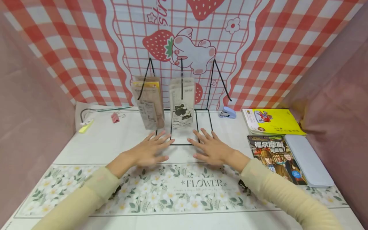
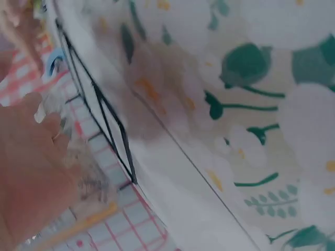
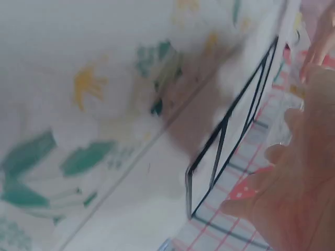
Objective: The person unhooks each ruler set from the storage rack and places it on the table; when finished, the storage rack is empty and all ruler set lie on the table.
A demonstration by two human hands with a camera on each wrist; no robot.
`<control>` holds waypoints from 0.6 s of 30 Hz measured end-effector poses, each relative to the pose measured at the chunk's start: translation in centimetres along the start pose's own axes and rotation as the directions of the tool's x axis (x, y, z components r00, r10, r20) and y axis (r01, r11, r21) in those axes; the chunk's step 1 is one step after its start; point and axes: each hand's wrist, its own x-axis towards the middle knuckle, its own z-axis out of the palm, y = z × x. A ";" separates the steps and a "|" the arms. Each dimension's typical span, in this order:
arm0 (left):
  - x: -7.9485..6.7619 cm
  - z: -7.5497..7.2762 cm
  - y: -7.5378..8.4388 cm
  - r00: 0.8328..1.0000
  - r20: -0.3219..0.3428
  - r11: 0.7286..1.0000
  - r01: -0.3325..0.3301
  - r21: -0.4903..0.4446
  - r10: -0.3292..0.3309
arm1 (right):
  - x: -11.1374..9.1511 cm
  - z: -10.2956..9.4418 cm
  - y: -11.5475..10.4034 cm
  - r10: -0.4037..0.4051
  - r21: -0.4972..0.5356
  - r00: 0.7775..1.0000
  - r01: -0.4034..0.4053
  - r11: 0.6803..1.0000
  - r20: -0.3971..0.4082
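Observation:
In the head view a black wire rack (image 1: 182, 144) stands at the back middle of the table, with slim slanted uprights. Its left slot holds a brownish clear-wrapped pack (image 1: 148, 108) with yellow at the top. A pale ruler-set pack (image 1: 182, 105) with a black cat print stands in the middle slot; the right slot holds nothing. My left hand (image 1: 149, 149) is spread, palm down, close in front of the left pack. Fingers spread likewise, my right hand (image 1: 212, 148) is at the rack's front right. Neither hand holds anything.
A light blue stapler (image 1: 227, 112) lies right of the rack. Farther right are a yellow book (image 1: 276, 123), a comic book (image 1: 267, 156) and a grey case (image 1: 307, 159). At left lie a pink binder clip (image 1: 115, 118) and a yellow-and-white stick (image 1: 86, 126). A flowered strip (image 1: 161, 188) crosses the front.

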 end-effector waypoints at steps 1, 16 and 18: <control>-0.2 -0.2 -0.2 1.000 -0.017 0.999 0.003 -0.044 -0.004 | 0.1 -0.2 0.3 0.018 0.020 1.000 -0.018 1.000 0.007; -4.2 -5.3 -7.4 0.922 -0.192 0.792 0.166 -0.587 -0.336 | 1.7 -0.7 7.1 0.289 0.137 0.951 -0.302 0.943 0.111; -4.3 -5.9 -8.0 0.904 -0.197 0.774 0.194 -0.603 -0.379 | 1.8 -0.3 7.5 0.300 0.150 0.946 -0.317 0.937 0.124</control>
